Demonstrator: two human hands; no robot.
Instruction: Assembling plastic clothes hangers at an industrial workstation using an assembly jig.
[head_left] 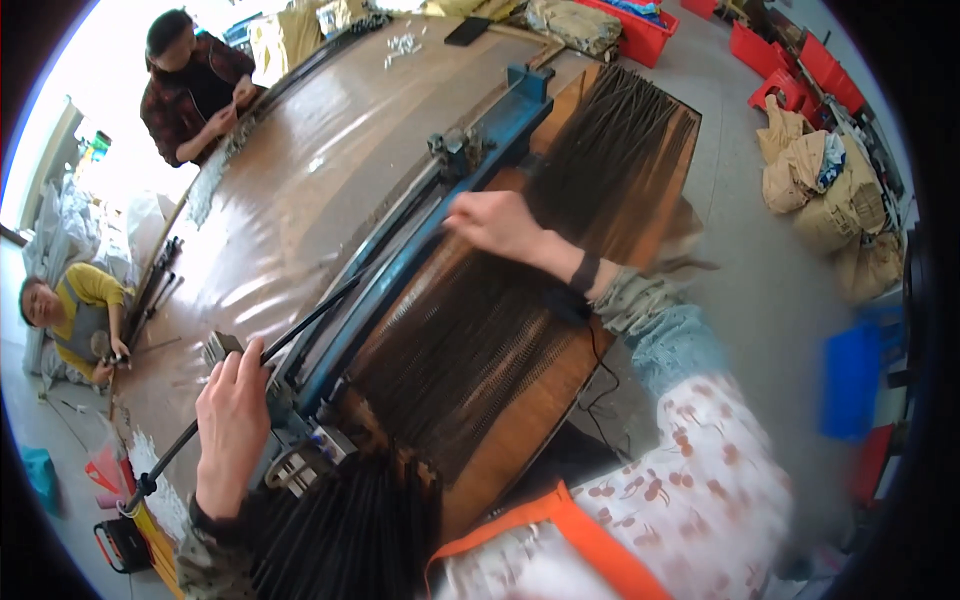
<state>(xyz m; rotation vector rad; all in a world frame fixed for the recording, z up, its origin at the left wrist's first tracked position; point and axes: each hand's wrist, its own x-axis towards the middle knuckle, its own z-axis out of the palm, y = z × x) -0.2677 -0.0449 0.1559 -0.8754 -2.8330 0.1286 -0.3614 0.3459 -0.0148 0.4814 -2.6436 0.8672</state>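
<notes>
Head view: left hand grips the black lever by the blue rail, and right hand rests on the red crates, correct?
Not quite. The left hand does grip the black lever by the blue rail, but the head view shows the right hand on the dark rods, not crates.

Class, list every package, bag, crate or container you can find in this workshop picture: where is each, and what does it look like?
Tan paper sacks: heaped on the floor, right, crumpled.
Red plastic crates: floor, upper right, rectangular.
Blue plastic bin: floor, right edge, boxy.
Clear plastic bags: piled far left, whitish.
No labels, signs or screens can be made out.
</notes>
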